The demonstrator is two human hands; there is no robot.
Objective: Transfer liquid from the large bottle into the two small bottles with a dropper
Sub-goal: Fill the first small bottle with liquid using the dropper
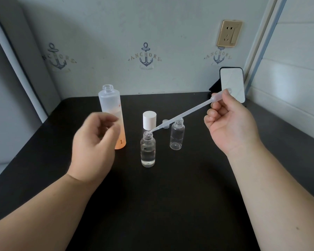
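Dropper (185, 114) is pinched at its bulb by the right hand (230, 124), tip at the near small bottle (148, 151) mouth. That bottle is partly filled, clear liquid. Far-right small bottle (177, 135) looks empty, still to be filled. Large bottle (112, 115), uncapped, stands left on the counter (170, 196). Left hand (94, 144) is loosely curled, nothing held.

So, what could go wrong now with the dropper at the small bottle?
The dropper tip sits at the narrow mouth of the near small bottle, which no hand steadies; a nudge may tip it. The left hand hovers close to the uncapped large bottle and could knock it. Drops may miss onto the table.
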